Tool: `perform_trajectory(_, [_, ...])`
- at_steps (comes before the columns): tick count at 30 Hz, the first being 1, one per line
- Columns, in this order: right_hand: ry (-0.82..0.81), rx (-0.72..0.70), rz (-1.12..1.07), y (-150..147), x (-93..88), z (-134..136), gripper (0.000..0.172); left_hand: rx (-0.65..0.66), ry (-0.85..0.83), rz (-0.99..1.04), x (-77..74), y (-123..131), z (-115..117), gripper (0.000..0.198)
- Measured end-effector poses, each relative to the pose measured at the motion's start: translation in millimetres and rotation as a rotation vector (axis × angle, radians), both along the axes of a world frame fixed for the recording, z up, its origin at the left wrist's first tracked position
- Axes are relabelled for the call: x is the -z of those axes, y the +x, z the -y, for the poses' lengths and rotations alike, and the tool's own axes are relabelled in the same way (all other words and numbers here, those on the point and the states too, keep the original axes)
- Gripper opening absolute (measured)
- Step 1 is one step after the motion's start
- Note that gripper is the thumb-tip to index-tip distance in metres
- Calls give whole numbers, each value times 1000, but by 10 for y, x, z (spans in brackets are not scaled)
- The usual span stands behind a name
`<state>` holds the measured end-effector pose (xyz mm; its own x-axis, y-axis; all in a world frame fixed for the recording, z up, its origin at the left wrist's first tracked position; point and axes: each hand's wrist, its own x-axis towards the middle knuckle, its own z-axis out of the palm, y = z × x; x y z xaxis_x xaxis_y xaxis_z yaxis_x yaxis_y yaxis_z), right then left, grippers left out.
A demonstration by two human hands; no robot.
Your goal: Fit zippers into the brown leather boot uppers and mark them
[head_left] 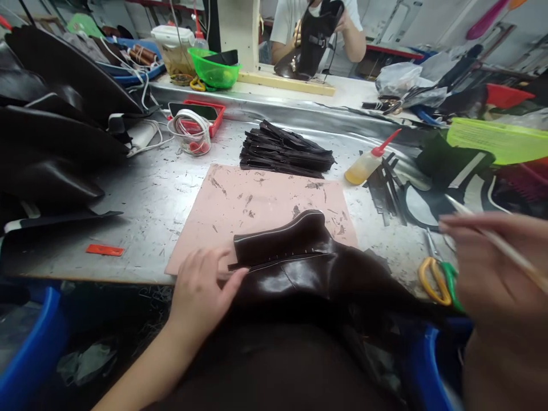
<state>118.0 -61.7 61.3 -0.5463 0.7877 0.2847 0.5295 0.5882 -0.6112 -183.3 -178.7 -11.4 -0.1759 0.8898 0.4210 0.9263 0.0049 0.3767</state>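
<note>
A dark brown glossy leather boot upper (291, 274) lies over the table's front edge, partly on a pink mat (265, 197). Small pale marks run in a row beside its seam. My left hand (203, 285) pinches the upper's left end between thumb and fingers. On the right, my right hand (500, 268) is raised and blurred, closed round a thin pale pen-like stick (511, 251) that points up and left, apart from the leather. Close by that hand, scissors (436, 279) with yellow and green handles rest on the table.
Black zippers (285, 149) are piled behind the mat, near a glue bottle (370, 162) with a red nozzle. Leather pieces (55, 114) heap up at left. An orange strip (105, 250) lies left of the mat. Across the table, a person (351, 34) holds a boot (314, 43).
</note>
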Motion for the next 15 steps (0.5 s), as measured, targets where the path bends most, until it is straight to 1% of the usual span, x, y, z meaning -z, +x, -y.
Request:
perform_trajectory(1, [35,91,139,104,22,-200,34,-50,-100,88,-5,-28,-40,28])
perform_trajectory(3, [99,262,464,283,151,-593,40,-82,-289,269,-14,-37,-128,27])
perform_trajectory(4, [116,315,600,348,241,-759,42,-90,-349,355,-21,-25,-170,26])
perform_trajectory(5, [119,334,685,389,336,-891,43,-103,-385,439,-32,-6,-206,25])
perform_trajectory(6, [118,330,714,399,426,-984,44,-113,-406,521,-47,16,-236,24])
perform_trajectory(8, [122,296,675,317,565,-1053,44,-113,-430,679,-87,61,-276,25])
perform_trajectory(9, [99,254,623,225,606,-1040,43,-107,-435,749,-110,81,-286,25])
perform_trajectory(10, [41,183,548,105,627,-1005,41,-93,-433,817,-134,100,-290,24])
perform_trajectory(12, [-156,6,365,-174,613,-908,38,-40,-422,947,-178,130,-281,23])
perform_trajectory(13, [-253,-52,294,-308,581,-862,36,-7,-413,1005,-198,140,-267,26])
perform_trajectory(15, [-412,-101,192,-511,480,-790,30,42,-396,1084,-234,145,-219,36])
